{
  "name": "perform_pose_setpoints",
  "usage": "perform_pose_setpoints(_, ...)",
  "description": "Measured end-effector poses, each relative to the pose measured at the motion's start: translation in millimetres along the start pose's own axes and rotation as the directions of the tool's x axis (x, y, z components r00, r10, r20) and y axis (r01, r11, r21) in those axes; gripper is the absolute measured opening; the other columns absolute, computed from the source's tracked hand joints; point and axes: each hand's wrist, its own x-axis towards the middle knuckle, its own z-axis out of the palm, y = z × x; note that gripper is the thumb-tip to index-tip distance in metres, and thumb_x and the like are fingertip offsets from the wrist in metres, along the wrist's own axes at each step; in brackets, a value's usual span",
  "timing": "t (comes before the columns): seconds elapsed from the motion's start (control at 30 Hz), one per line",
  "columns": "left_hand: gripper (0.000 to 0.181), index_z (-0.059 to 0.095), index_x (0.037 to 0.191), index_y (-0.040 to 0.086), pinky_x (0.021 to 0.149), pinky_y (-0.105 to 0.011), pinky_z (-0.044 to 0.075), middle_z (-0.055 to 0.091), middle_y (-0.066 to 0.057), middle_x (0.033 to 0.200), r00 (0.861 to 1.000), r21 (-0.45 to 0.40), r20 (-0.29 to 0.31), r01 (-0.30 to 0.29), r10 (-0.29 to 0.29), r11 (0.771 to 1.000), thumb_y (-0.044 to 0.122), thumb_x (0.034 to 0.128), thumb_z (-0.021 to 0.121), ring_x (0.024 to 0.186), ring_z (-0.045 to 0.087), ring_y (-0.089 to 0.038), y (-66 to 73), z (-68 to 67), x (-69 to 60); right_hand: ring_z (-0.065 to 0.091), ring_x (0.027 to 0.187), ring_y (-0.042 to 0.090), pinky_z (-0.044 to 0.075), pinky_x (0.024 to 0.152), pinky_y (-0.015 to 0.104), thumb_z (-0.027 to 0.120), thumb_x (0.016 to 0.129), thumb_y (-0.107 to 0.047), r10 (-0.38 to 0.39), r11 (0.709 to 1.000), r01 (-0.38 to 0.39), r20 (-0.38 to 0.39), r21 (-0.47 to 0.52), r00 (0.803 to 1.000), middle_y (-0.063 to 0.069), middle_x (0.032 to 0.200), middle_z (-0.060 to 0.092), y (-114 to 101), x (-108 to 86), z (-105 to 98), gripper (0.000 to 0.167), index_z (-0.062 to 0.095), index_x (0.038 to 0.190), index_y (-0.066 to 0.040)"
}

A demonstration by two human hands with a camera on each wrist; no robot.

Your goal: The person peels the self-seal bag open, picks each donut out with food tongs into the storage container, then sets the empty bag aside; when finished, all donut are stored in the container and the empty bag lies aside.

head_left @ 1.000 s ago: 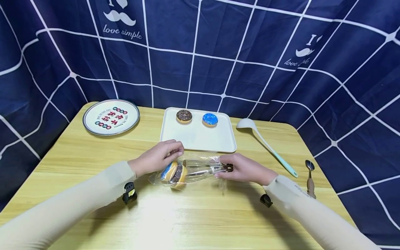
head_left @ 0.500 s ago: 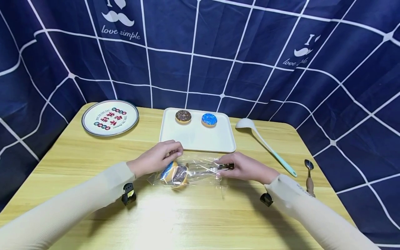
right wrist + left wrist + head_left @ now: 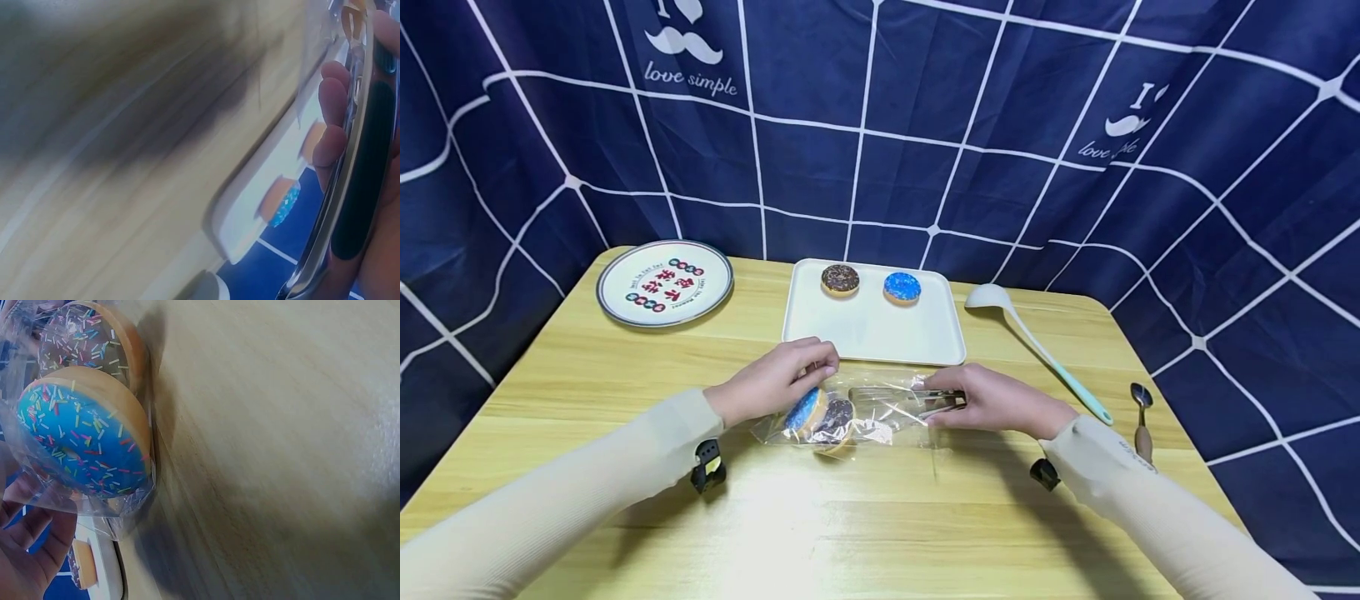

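A clear plastic bag (image 3: 880, 429) lies over the near-middle of the table with two sprinkled donuts inside. The blue donut (image 3: 81, 434) leans against the chocolate donut (image 3: 87, 340) in the bag's left end. My left hand (image 3: 778, 377) pinches the bag's upper edge beside them. With my right hand (image 3: 992, 402) I grip metal tongs (image 3: 359, 175) with dark green handle pads. The tongs' arms reach into the bag from its right end, spread apart, and their tips lie near the chocolate donut. Glare on the plastic obscures whether the tips touch it.
Behind the hands, a white tray (image 3: 872, 333) bears another chocolate donut (image 3: 840, 280) and a second blue donut (image 3: 902, 288). A printed plate (image 3: 617, 283) stands at the back left. On the right lie a ladle (image 3: 1037, 346) and a wooden-handled spoon (image 3: 1142, 417).
My right hand has shifted slightly right, and the tongs' arms have spread wider. Inside the bag, the two donuts have turned a little. The left hand has stayed nearly still.
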Motion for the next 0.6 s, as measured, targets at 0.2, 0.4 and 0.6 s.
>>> perform_pose_setpoints(0.2,0.011,0.067,0.102,0.010,0.080,-0.029,0.052,0.063,0.003,0.093,1.000,0.003,-0.004,-0.014,0.014,1.000,0.013,0.1077,0.057,0.086,0.054,-0.010,0.6,-0.6,-0.3,0.059,0.083,0.005,0.055,0.075,0.027,0.078,0.096,-0.027,-0.017,1.000,0.017,0.008,-0.007,1.000,-0.005,0.095,0.071,1.7,3.0,2.4,0.020,0.075,0.111,-0.014)
perform_pose_setpoints(0.4,0.011,0.067,0.102,0.010,0.080,-0.029,0.052,0.063,0.002,0.094,1.000,0.002,0.003,-0.003,0.003,1.000,0.014,0.1078,0.057,0.085,0.054,-0.011,1.1,-0.8,-0.2,0.056,0.079,0.001,0.054,0.073,0.027,0.076,0.097,-0.029,-0.050,0.999,0.050,-0.001,0.012,0.999,-0.009,0.090,0.071,0.9,5.9,3.2,0.013,0.075,0.103,-0.018)
perform_pose_setpoints(0.6,0.012,0.067,0.102,0.010,0.079,-0.028,0.052,0.061,0.004,0.093,1.000,0.006,0.006,-0.005,0.005,1.000,0.014,0.1079,0.057,0.084,0.054,-0.010,0.7,-1.1,-0.2,0.058,0.079,0.000,0.055,0.074,0.027,0.075,0.098,-0.028,-0.066,0.998,0.066,-0.020,0.006,0.998,-0.006,0.089,0.072,3.4,5.8,4.4,0.013,0.076,0.102,-0.016)
